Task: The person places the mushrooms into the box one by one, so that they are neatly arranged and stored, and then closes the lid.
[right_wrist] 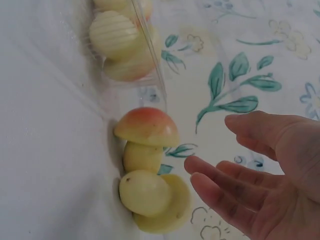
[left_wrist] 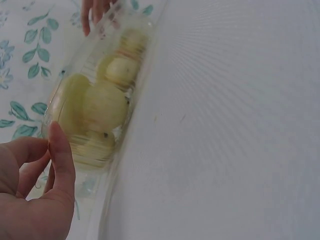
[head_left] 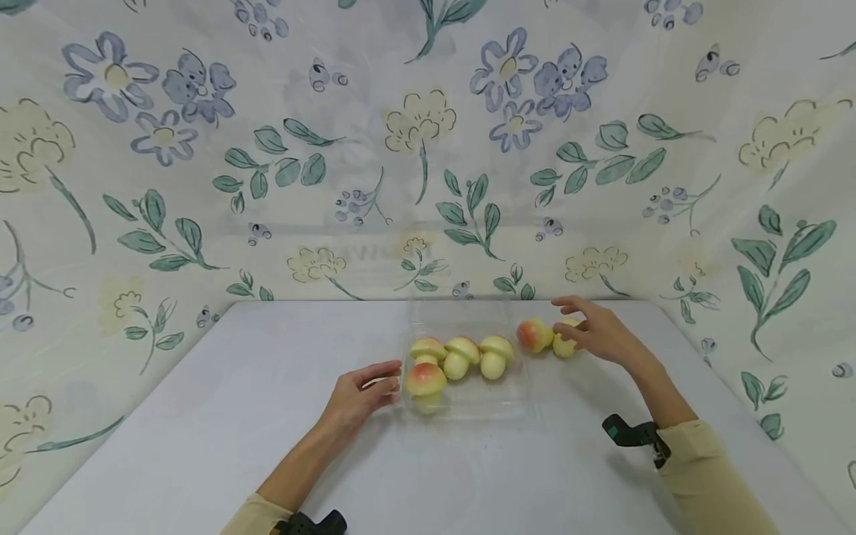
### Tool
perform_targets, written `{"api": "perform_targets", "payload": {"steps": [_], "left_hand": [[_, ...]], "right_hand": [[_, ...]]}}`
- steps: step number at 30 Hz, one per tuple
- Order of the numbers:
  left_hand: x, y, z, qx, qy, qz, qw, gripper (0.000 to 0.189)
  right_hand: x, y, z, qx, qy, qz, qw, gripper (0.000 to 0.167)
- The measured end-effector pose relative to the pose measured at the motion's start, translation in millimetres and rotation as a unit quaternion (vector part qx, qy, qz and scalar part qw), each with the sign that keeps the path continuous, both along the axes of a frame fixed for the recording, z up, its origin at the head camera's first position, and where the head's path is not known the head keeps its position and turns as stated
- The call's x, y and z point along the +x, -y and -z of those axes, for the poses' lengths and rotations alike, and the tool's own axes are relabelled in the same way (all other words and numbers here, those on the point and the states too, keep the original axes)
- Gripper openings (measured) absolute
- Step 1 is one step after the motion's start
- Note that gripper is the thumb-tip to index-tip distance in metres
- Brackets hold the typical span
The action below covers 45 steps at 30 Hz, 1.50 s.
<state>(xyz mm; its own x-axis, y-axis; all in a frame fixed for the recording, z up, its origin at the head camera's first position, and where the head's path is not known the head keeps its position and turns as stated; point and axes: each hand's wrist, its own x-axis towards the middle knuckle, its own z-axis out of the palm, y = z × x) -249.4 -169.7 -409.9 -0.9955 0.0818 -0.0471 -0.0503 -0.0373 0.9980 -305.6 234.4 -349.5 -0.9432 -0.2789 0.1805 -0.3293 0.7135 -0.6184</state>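
In the head view, my left hand (head_left: pixel 361 394) pinches the left edge of a clear plastic box (head_left: pixel 495 405), with thumb and fingertips at its wall. Several yellow mushroom-shaped pieces (head_left: pixel 425 380) with reddish blush on their caps lie inside, mostly along the back and left. To the right of the box are two more: one red-capped mushroom piece (right_wrist: pixel 146 129) on its side, and a paler mushroom piece (right_wrist: pixel 145 192) touching it. Over the paler one hovers my right hand (head_left: pixel 598 331), fingers spread and slightly bent; the right wrist view shows a gap between the fingertips and the piece.
The box's transparent lid (head_left: pixel 461 316) stands raised along its back side. Everything sits on a white table (head_left: pixel 234 416), near its far edge. Behind and at both sides hangs a flower-printed cloth (head_left: pixel 374 163).
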Motion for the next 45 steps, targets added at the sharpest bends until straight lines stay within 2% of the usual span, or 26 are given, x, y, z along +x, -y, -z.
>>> {"api": "perform_targets", "payload": {"steps": [15,22,30,39,45], "left_hand": [[0.4,-0.2,0.6,-0.005,0.002,-0.002,1.0000,0.043],[1.7,-1.2,1.2,-0.005,0.003,-0.002,1.0000,0.043],[1.3,-0.7,-0.4,-0.001,0.005,0.000,1.0000,0.043],[1.2,-2.2,-1.8,0.003,0.002,-0.003,1.0000,0.043],[0.9,-2.1,-1.8,0.005,0.001,-0.002,1.0000,0.043]], "right_hand": [[-6.8,-13,17.0,0.037,-0.023,0.028,0.9987,0.049],[-9.2,-14,25.2,0.077,-0.035,0.050,0.9952,0.049],[-14.3,-15,35.3,0.102,-0.043,0.056,0.9923,0.049],[-14.3,-12,39.9,0.100,-0.020,0.051,0.9935,0.057],[-14.7,-13,41.4,0.083,-0.027,0.050,0.9949,0.056]]}}
